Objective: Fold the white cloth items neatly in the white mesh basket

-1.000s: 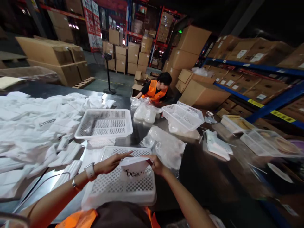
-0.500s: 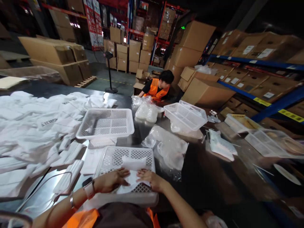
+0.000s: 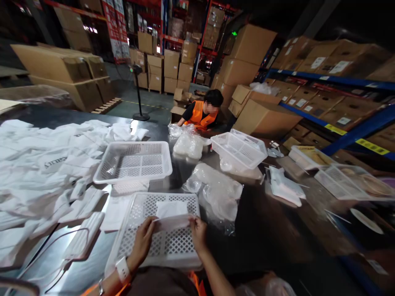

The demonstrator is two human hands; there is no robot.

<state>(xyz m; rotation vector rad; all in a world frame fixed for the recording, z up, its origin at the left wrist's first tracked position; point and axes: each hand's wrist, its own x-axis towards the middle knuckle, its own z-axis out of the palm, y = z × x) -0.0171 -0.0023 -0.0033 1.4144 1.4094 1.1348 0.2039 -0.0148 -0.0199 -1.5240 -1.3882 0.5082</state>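
My left hand (image 3: 142,242) and right hand (image 3: 198,233) pinch the ends of a folded white cloth (image 3: 171,222) over the near basket (image 3: 135,250); it looks light and limp, best held by its edges.

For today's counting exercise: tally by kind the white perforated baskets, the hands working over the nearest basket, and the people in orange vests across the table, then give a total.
White perforated baskets: 3 (nearest basket, middle basket, far basket)
Hands over the nearest basket: 2 (left hand, right hand)
People in orange vests across the table: 1 (co-worker)
Total: 6
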